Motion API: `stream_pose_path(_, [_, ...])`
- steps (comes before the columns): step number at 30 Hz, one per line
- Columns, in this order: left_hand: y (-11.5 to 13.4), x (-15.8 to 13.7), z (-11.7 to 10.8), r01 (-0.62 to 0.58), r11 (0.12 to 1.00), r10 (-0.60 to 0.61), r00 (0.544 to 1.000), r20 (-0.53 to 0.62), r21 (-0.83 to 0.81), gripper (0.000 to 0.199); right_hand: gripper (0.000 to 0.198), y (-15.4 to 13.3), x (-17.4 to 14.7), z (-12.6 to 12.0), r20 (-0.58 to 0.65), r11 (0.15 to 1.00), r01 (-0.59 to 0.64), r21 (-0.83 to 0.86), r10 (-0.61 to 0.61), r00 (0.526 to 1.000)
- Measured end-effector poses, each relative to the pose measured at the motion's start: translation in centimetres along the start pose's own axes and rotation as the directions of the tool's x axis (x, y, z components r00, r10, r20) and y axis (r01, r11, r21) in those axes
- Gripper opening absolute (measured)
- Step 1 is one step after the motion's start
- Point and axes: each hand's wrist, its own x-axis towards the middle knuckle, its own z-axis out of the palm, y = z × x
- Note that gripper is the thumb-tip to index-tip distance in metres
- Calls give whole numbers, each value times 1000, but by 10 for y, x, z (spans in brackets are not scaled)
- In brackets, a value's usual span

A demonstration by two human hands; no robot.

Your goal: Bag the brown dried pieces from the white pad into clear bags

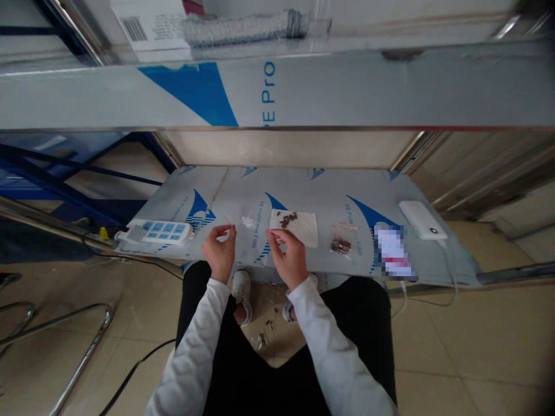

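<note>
Head view: left hand [220,254] and right hand [289,260] above one table [373,188].
Each thumb and forefinger press together; anything between them is too small to tell. Brown pieces [288,220], too small to count, lie on one white sheet [307,232] just beyond the right hand. Nearby: one bag [342,247] of similar pieces, one phone [393,253]. The film [262,216] reads "PE Protective Film".

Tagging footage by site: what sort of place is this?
Likely a workshop or assembly station, judging by the table with "PE Protective Film" printed across it, the small brown pieces on a white sheet, and the clear bag of similar ones.
</note>
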Motion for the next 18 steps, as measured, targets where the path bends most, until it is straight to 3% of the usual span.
stream_pose_path(3, [12, -26, -11, -137, 986, 143, 988, 61, -98, 30, 26, -8, 10, 31, 100, 976, -114, 183, 97, 990])
stream_pose_path(6, [14, -52, -26, -299, 938, 326, 934, 148, -177, 25, 28, -6, 7, 42, 139, 934, -237, 267, 206, 969])
stream_pose_path(10, [2, -84, -43, -303, 933, 340, 919, 199, -194, 23, 22, 7, -19, 35, 190, 915, -327, 237, 286, 939])
stream_pose_path(15, [-10, -119, -57, -289, 944, 320, 918, 236, -157, 21, 15, 6, -61, 12, 141, 969, -246, -27, 247, 959])
stream_pose_path(18, [-9, -130, -69, -368, 909, 411, 869, 273, -198, 32, 23, -6, -74, -4, 168, 987, -126, -97, 141, 976])
